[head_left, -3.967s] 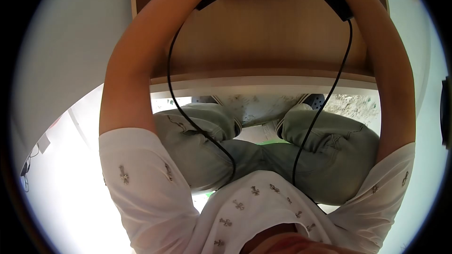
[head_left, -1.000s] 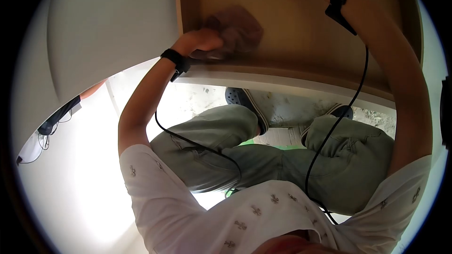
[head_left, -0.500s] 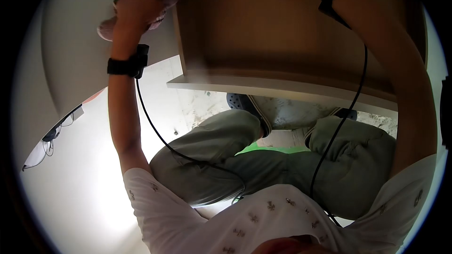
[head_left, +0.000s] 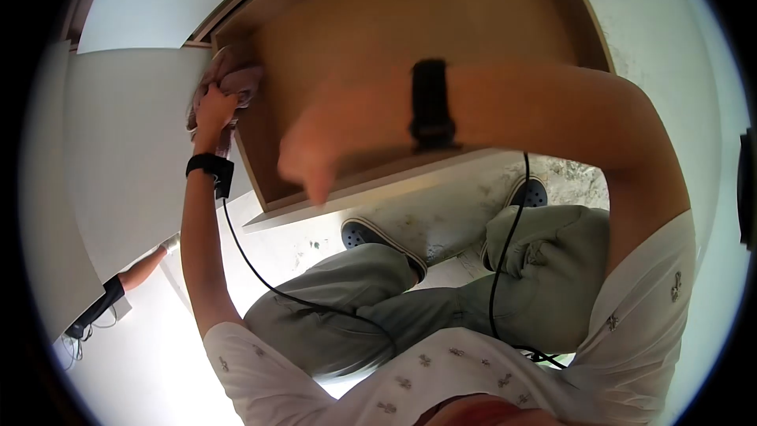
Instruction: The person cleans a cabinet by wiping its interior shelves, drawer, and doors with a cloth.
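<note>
My left hand (head_left: 214, 110) is closed round a crumpled pinkish-brown cloth (head_left: 240, 79) at the left side wall of an open drawer (head_left: 426, 24). Part of the cloth hangs down outside that wall, and part lies over its top edge. My right hand (head_left: 323, 130) reaches across above the drawer, close to the camera. Motion smears its fingers, so I cannot make out whether they hold anything. The drawer has a brown wooden inside and a pale front panel (head_left: 378, 193) facing my legs.
White cabinet panels (head_left: 150, 126) stand left of the drawer. Dark clogs (head_left: 378, 241) are on the stained floor below its front. Black cables (head_left: 268, 280) run down from both wrist straps. At the far left another person's arm (head_left: 146, 268) shows beyond a panel.
My right hand has swept left across the drawer, toward its front left corner. The view has shifted, showing more of the drawer. My left hand still grips the cloth, now against the side wall.
</note>
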`<state>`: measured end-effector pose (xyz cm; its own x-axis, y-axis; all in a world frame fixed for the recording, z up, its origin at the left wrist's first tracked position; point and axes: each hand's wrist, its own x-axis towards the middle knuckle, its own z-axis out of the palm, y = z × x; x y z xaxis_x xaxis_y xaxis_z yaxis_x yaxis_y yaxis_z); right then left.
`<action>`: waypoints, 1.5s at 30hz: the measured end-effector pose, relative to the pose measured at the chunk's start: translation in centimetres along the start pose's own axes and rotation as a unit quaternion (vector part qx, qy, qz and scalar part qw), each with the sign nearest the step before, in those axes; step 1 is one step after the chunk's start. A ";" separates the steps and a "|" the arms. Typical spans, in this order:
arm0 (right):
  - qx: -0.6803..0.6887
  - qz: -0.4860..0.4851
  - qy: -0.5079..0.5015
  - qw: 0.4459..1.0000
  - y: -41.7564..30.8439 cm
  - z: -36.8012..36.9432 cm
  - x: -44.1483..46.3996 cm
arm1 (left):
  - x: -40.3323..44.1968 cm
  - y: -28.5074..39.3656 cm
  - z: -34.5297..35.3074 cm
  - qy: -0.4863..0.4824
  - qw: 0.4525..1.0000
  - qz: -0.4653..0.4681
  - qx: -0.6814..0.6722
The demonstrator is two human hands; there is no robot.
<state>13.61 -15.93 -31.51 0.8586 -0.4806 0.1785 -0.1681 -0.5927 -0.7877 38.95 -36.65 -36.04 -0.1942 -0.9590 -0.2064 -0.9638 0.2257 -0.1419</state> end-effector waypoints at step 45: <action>0.429 0.103 0.431 0.787 3.5 -19.3 -6.5 | -5.0 18.4 -16.3 0.199 0.730 0.440 -0.483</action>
<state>-1.91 -27.36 -24.07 0.1470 -0.9885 0.0366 0.4450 0.0330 -0.8949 19.24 -30.48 -21.81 -0.6692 -0.5322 0.5186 -0.0748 0.7425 0.6656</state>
